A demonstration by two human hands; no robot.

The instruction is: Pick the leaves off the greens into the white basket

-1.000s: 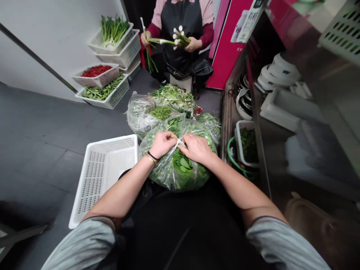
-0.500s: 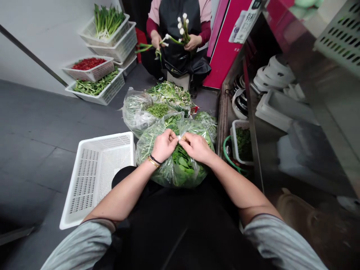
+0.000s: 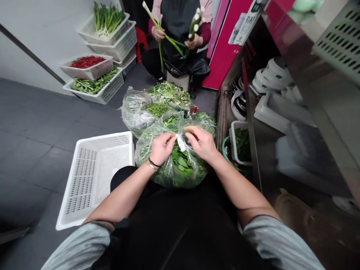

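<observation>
A clear plastic bag of leafy green vegetables sits in front of me against my dark apron. Its gathered neck is bound by a white tie, whose loose end hangs down the front. My left hand pinches this tie at the neck from the left. Just right of it, my right hand is apart from the tie, thumb and forefinger parted, with its fingertips over the bag's gathered plastic.
A white perforated basket stands left of me. Beyond the bag lie more bagged greens and a heap of trimmings. Opposite, a co-worker holds long green-and-white stalks. Stacked vegetable baskets line the wall; a metal shelf bounds the right.
My right hand has released the tie and shifted slightly right and up, exposing the white end. My left hand stays at the neck. The co-worker has raised a stalk.
</observation>
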